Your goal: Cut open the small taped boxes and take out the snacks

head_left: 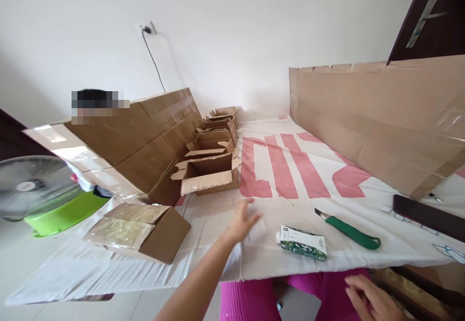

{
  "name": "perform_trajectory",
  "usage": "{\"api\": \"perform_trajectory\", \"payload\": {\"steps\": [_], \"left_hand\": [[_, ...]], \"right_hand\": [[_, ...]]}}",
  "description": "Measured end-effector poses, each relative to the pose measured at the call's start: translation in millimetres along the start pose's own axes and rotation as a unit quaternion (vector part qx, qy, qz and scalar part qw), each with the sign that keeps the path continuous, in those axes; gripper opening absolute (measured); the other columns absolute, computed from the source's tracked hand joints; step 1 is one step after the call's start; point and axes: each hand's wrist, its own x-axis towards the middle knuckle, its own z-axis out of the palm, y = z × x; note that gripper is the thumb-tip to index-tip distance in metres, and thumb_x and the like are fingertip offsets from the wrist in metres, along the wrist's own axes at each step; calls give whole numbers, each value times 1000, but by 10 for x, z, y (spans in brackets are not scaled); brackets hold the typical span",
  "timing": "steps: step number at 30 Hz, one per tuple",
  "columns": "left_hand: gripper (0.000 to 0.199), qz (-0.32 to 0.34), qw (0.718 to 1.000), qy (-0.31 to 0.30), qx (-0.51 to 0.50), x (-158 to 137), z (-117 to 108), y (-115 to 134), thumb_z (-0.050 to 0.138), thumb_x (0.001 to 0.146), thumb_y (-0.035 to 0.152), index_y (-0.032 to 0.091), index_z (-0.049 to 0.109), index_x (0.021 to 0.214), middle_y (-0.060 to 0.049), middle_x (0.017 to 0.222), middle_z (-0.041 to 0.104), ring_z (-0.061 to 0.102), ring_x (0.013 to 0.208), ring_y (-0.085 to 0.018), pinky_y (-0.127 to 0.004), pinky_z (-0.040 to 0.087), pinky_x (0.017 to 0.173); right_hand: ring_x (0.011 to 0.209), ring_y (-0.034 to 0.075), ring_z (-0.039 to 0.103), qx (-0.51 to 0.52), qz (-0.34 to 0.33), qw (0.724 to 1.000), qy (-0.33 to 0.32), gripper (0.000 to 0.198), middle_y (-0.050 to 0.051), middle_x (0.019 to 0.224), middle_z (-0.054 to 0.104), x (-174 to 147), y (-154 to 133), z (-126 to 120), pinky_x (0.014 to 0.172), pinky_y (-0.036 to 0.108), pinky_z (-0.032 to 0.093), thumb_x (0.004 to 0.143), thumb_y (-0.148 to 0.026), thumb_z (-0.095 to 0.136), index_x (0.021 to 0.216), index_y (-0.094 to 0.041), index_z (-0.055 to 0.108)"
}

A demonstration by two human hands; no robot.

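Note:
My left hand [241, 219] is held out over the white and red cloth with its fingers spread and nothing in them. Just beyond it stands an open cardboard box [207, 190], apart from the fingers. A small green and white carton [303, 242] lies on its side to the right of this hand. Farther right rests a green utility knife [352, 231] with its blade out. Low at the right, my right hand [374, 299] hangs near my lap, partly cut off by the frame. Its fingers are loosely bent and apart, with nothing seen in them.
Several open boxes [214, 139] run in a row toward the wall. A taped closed box [160, 238] sits at the front left, by a large cardboard wall [134, 136]. Another cardboard panel [363, 117] and a dark phone [428, 216] are at right. A fan [29, 185] stands left; behind the cardboard, a person's head shows.

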Motion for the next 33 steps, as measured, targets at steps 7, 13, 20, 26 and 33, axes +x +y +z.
{"api": "perform_trajectory", "payload": {"steps": [7,13,20,26,33], "left_hand": [[68,81,971,-203,-97,-128,521,391,87,46,13,19,65,110,-7,108,68,61,102,-27,-39,48,94],[43,15,988,-106,-115,1012,382,512,68,84,26,17,55,124,-8,118,63,63,98,-20,-38,54,87],[45,-18,998,2,-68,1092,379,311,67,85,31,17,54,126,-11,126,60,58,114,-25,-45,46,99],[79,-12,999,43,-21,788,452,175,81,67,25,17,44,137,-13,135,57,48,130,-27,-32,36,106],[70,-112,989,91,34,475,-174,-272,81,58,15,19,56,123,-10,106,70,65,101,-27,-32,48,86]], "right_hand": [[115,29,61,-29,-21,997,-67,53,11,123,64,1172,-701,112,97,42,49,73,-25,64,126,-21,56],[100,23,65,11,40,995,-93,45,8,114,67,2713,-947,436,89,36,50,77,-19,71,121,-18,59],[111,23,59,25,36,996,-71,36,8,125,60,3064,-1031,851,96,44,48,87,-26,66,121,-18,58],[125,28,52,47,43,997,-41,59,11,132,57,2850,-1051,1076,104,40,41,71,-10,67,128,-20,53],[116,29,58,123,-10,989,-83,60,14,125,62,2562,-1593,1673,101,40,45,66,-12,70,124,-16,56]]}}
